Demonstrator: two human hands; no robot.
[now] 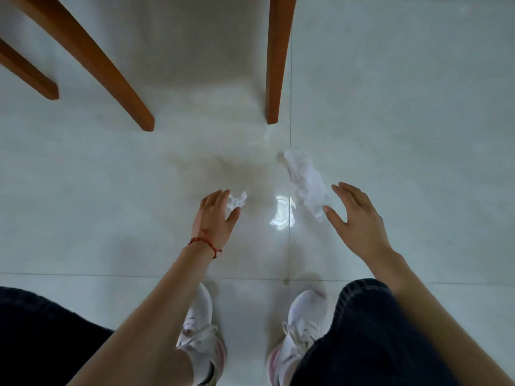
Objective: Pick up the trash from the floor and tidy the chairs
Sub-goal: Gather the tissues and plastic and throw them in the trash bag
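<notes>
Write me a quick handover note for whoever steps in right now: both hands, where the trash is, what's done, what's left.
Left hand: fingers curled round a small crumpled tissue, at floor level.
Right hand: open, holding nothing, its thumb right beside the long crumpled tissue; whether it touches is unclear.
The long tissue lies on the floor across a tile seam, just in front of the wooden chair legs.
Done: the small tissue is gripped, not yet clearly lifted.
Left: grab the long tissue, dispose of both, then tidy the chairs.
</notes>
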